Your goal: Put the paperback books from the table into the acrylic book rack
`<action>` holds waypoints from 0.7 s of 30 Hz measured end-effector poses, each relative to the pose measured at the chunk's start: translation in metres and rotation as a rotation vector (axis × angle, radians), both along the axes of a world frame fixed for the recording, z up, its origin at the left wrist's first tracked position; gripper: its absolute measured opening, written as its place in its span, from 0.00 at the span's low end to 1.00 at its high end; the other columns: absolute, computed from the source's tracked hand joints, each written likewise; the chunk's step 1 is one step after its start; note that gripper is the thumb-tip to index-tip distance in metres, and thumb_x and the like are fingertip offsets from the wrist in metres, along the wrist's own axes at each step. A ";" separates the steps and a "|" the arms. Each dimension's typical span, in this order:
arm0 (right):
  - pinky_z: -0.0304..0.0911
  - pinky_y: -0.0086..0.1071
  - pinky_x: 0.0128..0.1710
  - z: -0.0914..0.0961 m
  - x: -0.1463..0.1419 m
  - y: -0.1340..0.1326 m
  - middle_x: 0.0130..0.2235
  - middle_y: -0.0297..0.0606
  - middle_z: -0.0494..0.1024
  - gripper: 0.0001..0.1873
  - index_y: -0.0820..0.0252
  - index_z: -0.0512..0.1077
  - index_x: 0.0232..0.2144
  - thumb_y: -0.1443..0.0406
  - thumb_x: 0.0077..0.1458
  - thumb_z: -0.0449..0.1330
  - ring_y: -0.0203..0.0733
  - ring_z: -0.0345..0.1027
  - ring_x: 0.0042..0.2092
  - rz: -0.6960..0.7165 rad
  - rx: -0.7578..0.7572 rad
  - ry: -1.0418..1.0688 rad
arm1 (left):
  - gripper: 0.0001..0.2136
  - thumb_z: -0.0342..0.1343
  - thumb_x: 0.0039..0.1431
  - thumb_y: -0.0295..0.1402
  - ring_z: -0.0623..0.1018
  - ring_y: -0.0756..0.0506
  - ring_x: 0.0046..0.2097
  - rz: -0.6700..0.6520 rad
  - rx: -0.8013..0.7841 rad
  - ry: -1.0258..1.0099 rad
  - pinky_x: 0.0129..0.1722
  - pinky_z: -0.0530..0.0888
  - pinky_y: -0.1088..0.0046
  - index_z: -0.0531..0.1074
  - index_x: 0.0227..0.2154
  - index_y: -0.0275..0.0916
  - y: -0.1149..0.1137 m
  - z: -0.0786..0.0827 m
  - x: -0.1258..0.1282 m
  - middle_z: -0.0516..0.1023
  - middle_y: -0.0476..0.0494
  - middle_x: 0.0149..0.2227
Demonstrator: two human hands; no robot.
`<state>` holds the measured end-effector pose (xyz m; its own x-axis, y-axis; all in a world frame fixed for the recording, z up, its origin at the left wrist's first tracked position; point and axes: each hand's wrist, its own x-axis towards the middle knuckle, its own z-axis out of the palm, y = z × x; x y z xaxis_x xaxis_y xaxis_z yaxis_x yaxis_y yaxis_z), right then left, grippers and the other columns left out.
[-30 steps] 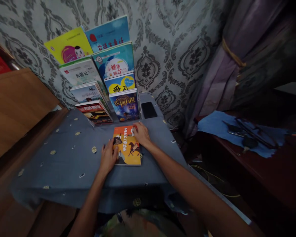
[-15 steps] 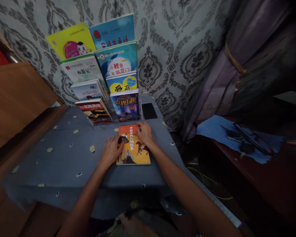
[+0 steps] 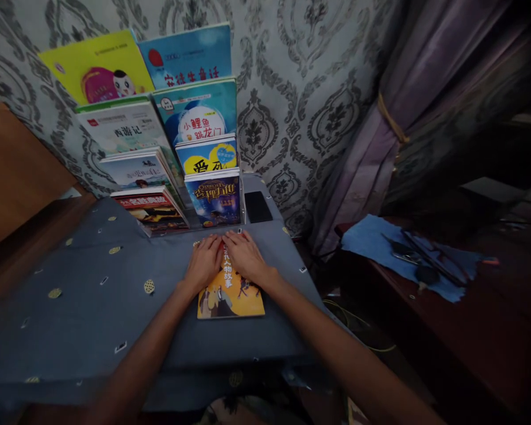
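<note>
An orange and yellow book (image 3: 232,298) with white Chinese characters lies face up on the cloth-covered table (image 3: 115,319). Flat on its upper left part rests my left hand (image 3: 205,262), fingers stretched forward. My right hand (image 3: 244,255) lies on the upper right part, also with straight fingers, its tips close to those of the left. Together they cover the book's top portion. Just beyond the hands stands a tiered rack of books, with a dark blue book (image 3: 216,199) and a red-covered book (image 3: 153,212) in its front row.
A black phone (image 3: 258,206) lies right of the rack. Farther back in it are a yellow book (image 3: 100,68) and a blue book (image 3: 188,56). On a dark red surface at right, a blue cloth (image 3: 371,245) carries glasses and small items. A tied curtain (image 3: 371,136) hangs behind.
Both hands have moved from the book's sides onto its upper part, closer together, with fingers stretched out. The view has shifted slightly, and the book stays on the table.
</note>
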<state>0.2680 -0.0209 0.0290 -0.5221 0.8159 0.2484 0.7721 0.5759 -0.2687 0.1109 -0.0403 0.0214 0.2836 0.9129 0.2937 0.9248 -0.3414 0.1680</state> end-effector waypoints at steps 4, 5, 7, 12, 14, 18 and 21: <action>0.53 0.46 0.68 -0.002 0.000 0.003 0.62 0.55 0.71 0.24 0.70 0.69 0.60 0.72 0.63 0.50 0.49 0.62 0.65 0.007 0.000 0.026 | 0.18 0.44 0.69 0.31 0.73 0.39 0.59 -0.020 0.025 -0.046 0.61 0.68 0.56 0.70 0.56 0.35 0.003 -0.002 -0.002 0.74 0.34 0.58; 0.53 0.46 0.68 -0.003 0.000 0.004 0.62 0.55 0.71 0.24 0.70 0.69 0.60 0.72 0.64 0.50 0.49 0.63 0.65 0.005 -0.001 0.042 | 0.17 0.45 0.69 0.31 0.74 0.38 0.58 -0.025 0.028 -0.051 0.60 0.69 0.55 0.70 0.56 0.35 0.004 -0.003 -0.002 0.74 0.34 0.58; 0.54 0.46 0.68 -0.004 0.000 0.005 0.61 0.55 0.72 0.23 0.71 0.70 0.59 0.72 0.64 0.50 0.49 0.64 0.65 -0.006 -0.007 0.076 | 0.17 0.45 0.69 0.31 0.74 0.38 0.57 -0.040 0.033 -0.063 0.59 0.70 0.55 0.70 0.56 0.35 0.004 -0.003 -0.002 0.75 0.34 0.57; 0.55 0.45 0.67 -0.009 0.003 0.005 0.60 0.50 0.74 0.22 0.66 0.72 0.57 0.71 0.64 0.49 0.46 0.64 0.64 -0.017 -0.015 0.159 | 0.18 0.46 0.68 0.32 0.73 0.38 0.59 -0.061 0.052 -0.117 0.59 0.69 0.53 0.69 0.58 0.37 0.004 -0.010 -0.007 0.74 0.35 0.58; 0.54 0.46 0.67 -0.012 0.006 0.004 0.60 0.49 0.74 0.22 0.65 0.73 0.56 0.70 0.64 0.49 0.46 0.64 0.64 -0.039 -0.008 0.188 | 0.18 0.46 0.68 0.32 0.72 0.39 0.61 -0.061 0.053 -0.147 0.61 0.68 0.53 0.69 0.58 0.39 0.004 -0.013 -0.009 0.73 0.35 0.60; 0.52 0.49 0.68 -0.017 0.010 0.003 0.61 0.53 0.73 0.22 0.69 0.72 0.56 0.70 0.64 0.49 0.49 0.62 0.66 -0.204 -0.009 0.227 | 0.18 0.45 0.69 0.32 0.70 0.39 0.63 -0.025 0.025 -0.178 0.63 0.66 0.53 0.69 0.58 0.39 0.002 -0.016 -0.008 0.72 0.35 0.62; 0.52 0.49 0.68 -0.019 0.012 0.004 0.60 0.53 0.73 0.22 0.68 0.73 0.56 0.70 0.64 0.49 0.49 0.63 0.65 -0.246 -0.025 0.251 | 0.18 0.45 0.69 0.32 0.69 0.39 0.64 -0.018 0.020 -0.162 0.63 0.65 0.53 0.70 0.58 0.37 0.001 -0.014 -0.007 0.71 0.35 0.62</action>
